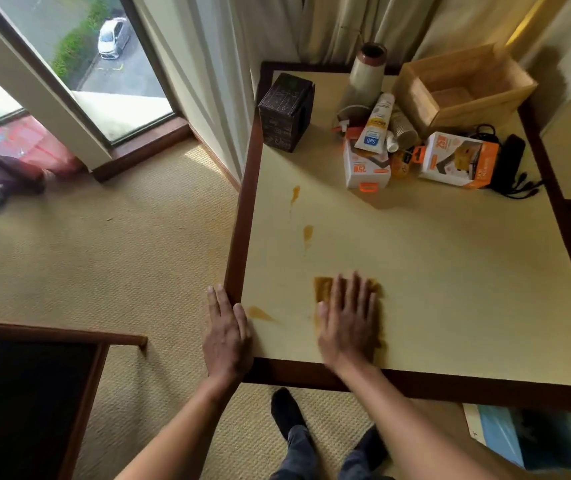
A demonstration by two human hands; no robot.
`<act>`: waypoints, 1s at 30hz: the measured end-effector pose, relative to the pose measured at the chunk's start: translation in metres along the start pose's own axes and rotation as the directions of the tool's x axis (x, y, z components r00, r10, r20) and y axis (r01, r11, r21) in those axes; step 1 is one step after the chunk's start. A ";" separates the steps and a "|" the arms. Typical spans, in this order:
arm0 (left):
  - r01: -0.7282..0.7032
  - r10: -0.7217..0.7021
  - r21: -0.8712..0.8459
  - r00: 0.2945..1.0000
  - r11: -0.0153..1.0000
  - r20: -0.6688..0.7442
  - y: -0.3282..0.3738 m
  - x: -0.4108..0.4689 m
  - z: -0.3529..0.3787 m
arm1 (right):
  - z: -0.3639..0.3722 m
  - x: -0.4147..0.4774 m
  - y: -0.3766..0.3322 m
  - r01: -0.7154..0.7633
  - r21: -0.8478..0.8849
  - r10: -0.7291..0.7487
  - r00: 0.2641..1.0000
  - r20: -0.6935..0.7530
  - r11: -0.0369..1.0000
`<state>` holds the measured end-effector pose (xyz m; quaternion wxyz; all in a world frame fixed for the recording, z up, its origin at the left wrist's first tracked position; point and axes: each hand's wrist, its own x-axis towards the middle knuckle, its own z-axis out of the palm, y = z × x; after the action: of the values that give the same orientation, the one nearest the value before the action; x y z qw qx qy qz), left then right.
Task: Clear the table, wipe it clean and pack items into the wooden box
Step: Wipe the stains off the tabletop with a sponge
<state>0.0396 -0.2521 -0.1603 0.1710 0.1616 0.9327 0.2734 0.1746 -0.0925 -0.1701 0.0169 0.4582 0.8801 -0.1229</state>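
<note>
A large cream-topped desk [450,271] with a dark wood border is filling the right of the view, standing on beige carpet [121,254]. At 10 o'clock a tall window [79,64] is looking down on a parked car.

On the desk's far side, at 1 o'clock, the wooden box [464,88] is sitting open, with nothing visible inside. Crowding in front of it are a tall pale vase [367,71], two white-and-orange cartons [365,168] [457,161], a black charger with cables [509,161] and a white tube [375,123] lying on one carton. A dark carved box [285,112] is standing apart at 11 o'clock.

At 6 o'clock the right hand [348,323] is pressing flat on a brown cloth [323,289], its grip spread apart with fingers straight. At 7 o'clock the left hand [226,336] is resting on the desk's corner, grip likewise flat and apart.

Three orange-brown stains [295,194] [308,233] [259,313] are lying between the cloth and the clutter, nearer the left edge.
</note>
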 end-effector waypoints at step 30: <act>0.664 -0.428 -0.624 0.745 0.412 0.511 -0.005 0.041 -0.042 | 0.010 0.004 -0.092 0.641 0.006 -0.627 0.749 0.215 0.768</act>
<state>-0.0150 -0.2586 -0.1396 0.4293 -0.2096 0.6851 0.5499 0.0971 -0.1424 -0.1616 0.0800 0.1165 0.9804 -0.1375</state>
